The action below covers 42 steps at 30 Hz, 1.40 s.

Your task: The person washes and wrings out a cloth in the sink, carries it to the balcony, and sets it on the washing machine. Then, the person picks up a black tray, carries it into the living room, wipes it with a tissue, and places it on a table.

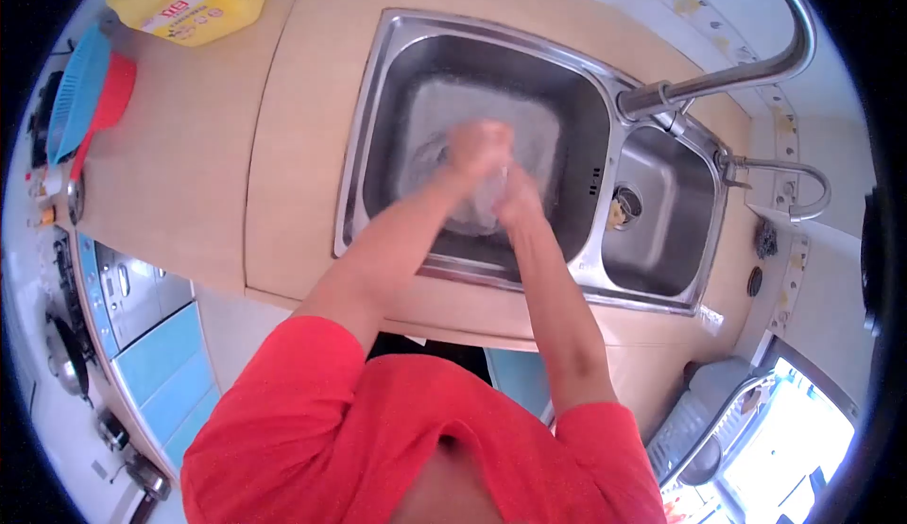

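Over the large sink basin point(581, 137), my left hand point(479, 149) and my right hand point(516, 195) are close together, the left one a little farther forward. Motion smears the fingers of both. A pale, whitish patch point(488, 198) shows between and below them; I cannot tell whether it is water or a thing being held. The basin's bottom looks wet and lighter in the middle, with the drain partly behind my left hand.
A tall metal faucet point(704, 85) arches at the right of the large basin. Beside it lies a smaller basin point(661, 226) with a yellowish scrap point(616, 214) at its drain. A yellow jug point(194, 0), a blue basket point(79, 94) and a red strainer-like thing point(114, 91) stand on the left counter point(189, 146).
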Each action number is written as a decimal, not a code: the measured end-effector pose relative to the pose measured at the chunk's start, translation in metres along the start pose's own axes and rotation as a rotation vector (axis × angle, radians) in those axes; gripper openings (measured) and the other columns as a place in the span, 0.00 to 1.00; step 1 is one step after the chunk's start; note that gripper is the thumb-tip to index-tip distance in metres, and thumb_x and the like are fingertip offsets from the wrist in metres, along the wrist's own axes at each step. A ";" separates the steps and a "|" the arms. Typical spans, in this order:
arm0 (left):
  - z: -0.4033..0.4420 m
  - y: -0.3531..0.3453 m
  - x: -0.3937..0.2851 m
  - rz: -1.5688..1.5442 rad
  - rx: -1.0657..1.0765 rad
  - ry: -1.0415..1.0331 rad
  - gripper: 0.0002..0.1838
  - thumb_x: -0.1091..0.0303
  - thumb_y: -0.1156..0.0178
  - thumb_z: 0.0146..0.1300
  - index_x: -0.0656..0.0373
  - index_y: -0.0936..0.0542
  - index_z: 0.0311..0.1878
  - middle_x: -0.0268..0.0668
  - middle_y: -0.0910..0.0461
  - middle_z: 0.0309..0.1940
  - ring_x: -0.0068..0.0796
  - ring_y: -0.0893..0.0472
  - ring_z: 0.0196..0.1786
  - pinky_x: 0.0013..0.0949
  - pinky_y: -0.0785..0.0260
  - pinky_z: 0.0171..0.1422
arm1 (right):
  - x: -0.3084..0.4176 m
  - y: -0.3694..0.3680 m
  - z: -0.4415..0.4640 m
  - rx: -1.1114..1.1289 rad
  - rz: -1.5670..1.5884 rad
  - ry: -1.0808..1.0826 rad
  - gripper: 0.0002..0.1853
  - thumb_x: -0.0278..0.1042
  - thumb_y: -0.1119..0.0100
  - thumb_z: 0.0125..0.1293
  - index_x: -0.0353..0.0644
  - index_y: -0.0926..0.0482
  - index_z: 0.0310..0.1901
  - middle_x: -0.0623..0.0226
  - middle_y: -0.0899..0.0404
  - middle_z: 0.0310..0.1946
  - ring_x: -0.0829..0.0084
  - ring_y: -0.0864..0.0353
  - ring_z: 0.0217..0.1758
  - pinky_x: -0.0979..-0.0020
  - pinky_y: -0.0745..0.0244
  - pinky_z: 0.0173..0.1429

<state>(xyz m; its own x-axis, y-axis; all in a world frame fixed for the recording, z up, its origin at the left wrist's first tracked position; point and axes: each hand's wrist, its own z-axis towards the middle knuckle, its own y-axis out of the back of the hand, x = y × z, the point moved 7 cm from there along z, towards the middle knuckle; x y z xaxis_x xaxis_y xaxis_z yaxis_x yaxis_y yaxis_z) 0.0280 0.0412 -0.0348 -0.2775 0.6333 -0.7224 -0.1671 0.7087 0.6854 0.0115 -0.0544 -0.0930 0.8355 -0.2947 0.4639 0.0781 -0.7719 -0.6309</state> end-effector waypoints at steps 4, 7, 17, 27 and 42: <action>0.040 0.024 0.021 0.019 -0.057 0.075 0.17 0.50 0.46 0.58 0.54 0.20 0.26 0.43 0.21 0.23 0.44 0.22 0.28 0.40 0.31 0.33 | 0.056 -0.025 -0.037 -0.284 -0.082 0.082 0.13 0.45 0.48 0.65 0.43 0.24 0.39 0.68 0.23 0.35 0.72 0.23 0.38 0.68 0.27 0.42; 0.036 0.049 0.027 -0.317 0.048 0.164 0.19 0.49 0.43 0.59 0.58 0.21 0.29 0.39 0.21 0.24 0.33 0.22 0.27 0.35 0.32 0.32 | 0.101 0.002 -0.042 -0.129 0.171 0.206 0.14 0.45 0.54 0.69 0.44 0.24 0.40 0.66 0.21 0.37 0.71 0.21 0.41 0.66 0.27 0.48; -0.007 0.057 0.019 -0.566 0.078 0.199 0.18 0.53 0.39 0.58 0.62 0.20 0.36 0.33 0.21 0.28 0.21 0.25 0.31 0.28 0.33 0.36 | 0.123 -0.001 -0.063 -0.061 -0.005 0.331 0.17 0.44 0.55 0.70 0.38 0.25 0.43 0.66 0.22 0.40 0.73 0.23 0.43 0.70 0.29 0.50; 0.013 0.034 -0.017 -0.204 -0.244 0.084 0.21 0.53 0.39 0.55 0.57 0.24 0.13 0.45 0.27 0.12 0.41 0.27 0.15 0.39 0.36 0.22 | 0.043 -0.037 -0.041 -0.487 -0.317 0.258 0.23 0.60 0.51 0.64 0.46 0.24 0.29 0.71 0.28 0.23 0.77 0.28 0.28 0.69 0.32 0.32; -0.048 0.130 -0.019 -0.355 -0.249 -0.062 0.13 0.64 0.42 0.63 0.63 0.26 0.45 0.37 0.21 0.37 0.26 0.22 0.39 0.28 0.30 0.47 | 0.042 -0.072 -0.086 0.011 -0.173 0.250 0.28 0.58 0.53 0.66 0.38 0.28 0.52 0.65 0.26 0.43 0.72 0.26 0.44 0.69 0.30 0.50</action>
<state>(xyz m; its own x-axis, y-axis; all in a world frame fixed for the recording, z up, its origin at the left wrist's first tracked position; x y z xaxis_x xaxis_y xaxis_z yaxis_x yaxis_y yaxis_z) -0.0342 0.1058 0.0722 -0.1058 0.3871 -0.9160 -0.4672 0.7938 0.3894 -0.0059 -0.0596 0.0256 0.6497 -0.2895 0.7030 0.2147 -0.8171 -0.5350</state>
